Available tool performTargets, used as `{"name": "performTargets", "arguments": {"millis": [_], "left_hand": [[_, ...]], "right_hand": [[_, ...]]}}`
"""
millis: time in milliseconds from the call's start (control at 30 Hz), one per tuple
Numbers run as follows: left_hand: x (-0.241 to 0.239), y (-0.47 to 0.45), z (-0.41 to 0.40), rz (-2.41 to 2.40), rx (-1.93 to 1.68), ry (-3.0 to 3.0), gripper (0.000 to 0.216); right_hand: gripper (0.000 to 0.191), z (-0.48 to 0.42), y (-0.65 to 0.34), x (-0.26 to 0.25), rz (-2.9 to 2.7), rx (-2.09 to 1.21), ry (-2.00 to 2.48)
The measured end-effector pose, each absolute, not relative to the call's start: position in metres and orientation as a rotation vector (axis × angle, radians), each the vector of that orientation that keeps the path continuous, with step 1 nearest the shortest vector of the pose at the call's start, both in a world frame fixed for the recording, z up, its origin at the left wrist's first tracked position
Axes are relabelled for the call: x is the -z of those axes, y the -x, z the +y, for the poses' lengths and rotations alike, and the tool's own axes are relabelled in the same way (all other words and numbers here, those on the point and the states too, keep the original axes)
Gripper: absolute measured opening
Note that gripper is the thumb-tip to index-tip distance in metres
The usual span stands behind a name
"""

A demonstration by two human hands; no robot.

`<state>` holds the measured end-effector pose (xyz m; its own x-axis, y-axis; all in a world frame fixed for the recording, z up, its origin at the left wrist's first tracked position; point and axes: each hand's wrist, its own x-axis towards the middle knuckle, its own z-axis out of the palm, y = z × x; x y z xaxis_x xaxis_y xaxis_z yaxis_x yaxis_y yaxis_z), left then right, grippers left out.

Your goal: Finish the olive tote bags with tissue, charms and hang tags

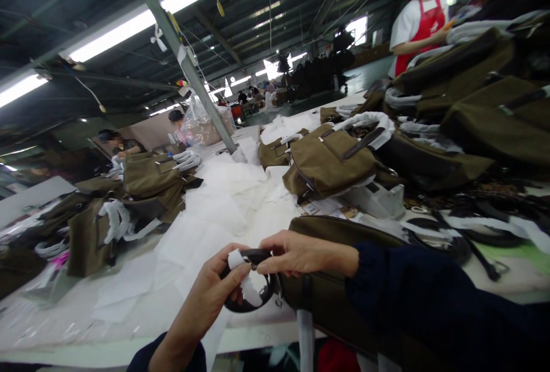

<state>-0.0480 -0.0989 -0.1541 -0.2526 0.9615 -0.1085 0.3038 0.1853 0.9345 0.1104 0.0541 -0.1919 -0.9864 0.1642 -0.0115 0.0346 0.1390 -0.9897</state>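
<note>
Dark looped strap (243,306) with white wrapping (251,292), held on near side of white sheets (223,188); left hand (218,277) clasping its loop, right hand (296,249) pinching its top; olive bags (146,177) left of sheets, other olive bags (330,160) right of them; beyond sheets, far right, I see co-worker (416,45) in red apron (430,19)

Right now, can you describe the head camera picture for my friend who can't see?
A person's left hand and right hand hold a looped dark strap, partly wrapped in white, at a table. Olive bags and white sheets lie beyond.
</note>
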Motion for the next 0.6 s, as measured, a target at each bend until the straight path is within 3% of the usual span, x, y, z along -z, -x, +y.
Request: {"name": "performTargets", "arguments": {"millis": [267,600], "left_hand": [[0.154,0.053,-0.099,1.638,-1.033,-1.226,0.032],[0.146,0.057,-0.111,1.562,-0.938,-1.161,0.041]], "right_hand": [[0.036,0.059,-0.111,0.183,-2.502,-1.716,0.228],[0.032,0.063,-0.112,0.178,-2.539,-1.905,0.245]]}}
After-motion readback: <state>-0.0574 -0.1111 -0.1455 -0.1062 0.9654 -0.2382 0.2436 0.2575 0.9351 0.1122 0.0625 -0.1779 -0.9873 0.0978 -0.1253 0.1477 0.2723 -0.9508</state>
